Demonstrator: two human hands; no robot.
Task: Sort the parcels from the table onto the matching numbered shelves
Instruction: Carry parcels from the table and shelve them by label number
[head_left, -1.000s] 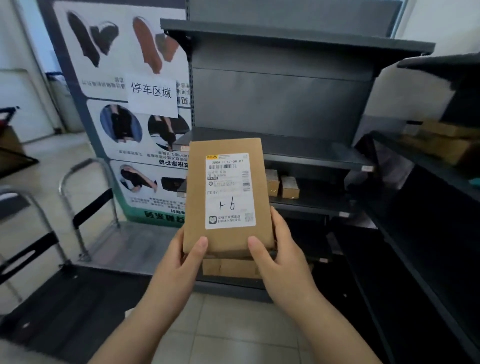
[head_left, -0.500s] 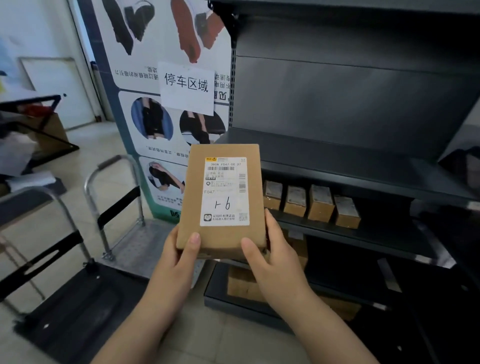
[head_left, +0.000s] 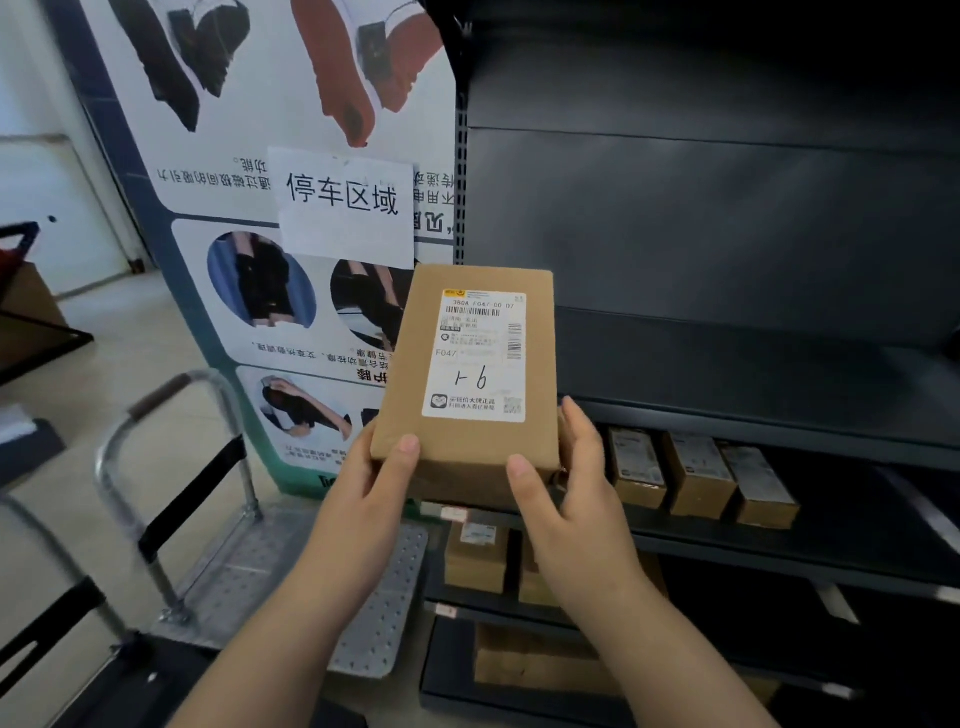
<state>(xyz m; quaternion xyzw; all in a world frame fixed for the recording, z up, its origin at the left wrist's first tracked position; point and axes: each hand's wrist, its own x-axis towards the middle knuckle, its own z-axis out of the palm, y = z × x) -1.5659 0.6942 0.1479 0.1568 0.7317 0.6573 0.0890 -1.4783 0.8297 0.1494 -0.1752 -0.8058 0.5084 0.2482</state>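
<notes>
I hold a flat brown cardboard parcel (head_left: 410, 384) upright in front of me, its white shipping label facing me with a handwritten mark that reads like "9-1" upside down. My left hand (head_left: 363, 499) grips its lower left corner, thumb on the front. My right hand (head_left: 571, 499) grips its lower right corner, thumb on the front and fingers along the side. Behind the parcel stands a dark metal shelving unit (head_left: 727, 415). Its upper shelf is bare, the one below carries a row of small boxes (head_left: 696, 480), and lower shelves hold more brown boxes (head_left: 475, 558).
A large poster board (head_left: 291, 218) with a white paper sign stands left of the shelves. A platform trolley (head_left: 311, 587) with a metal handle is parked on the floor at lower left. A second dark trolley (head_left: 57, 670) sits nearer me.
The view has shifted closer to the shelves and to the right. The parcel stays in both hands at the same height. More small boxes on the middle shelf have come into view.
</notes>
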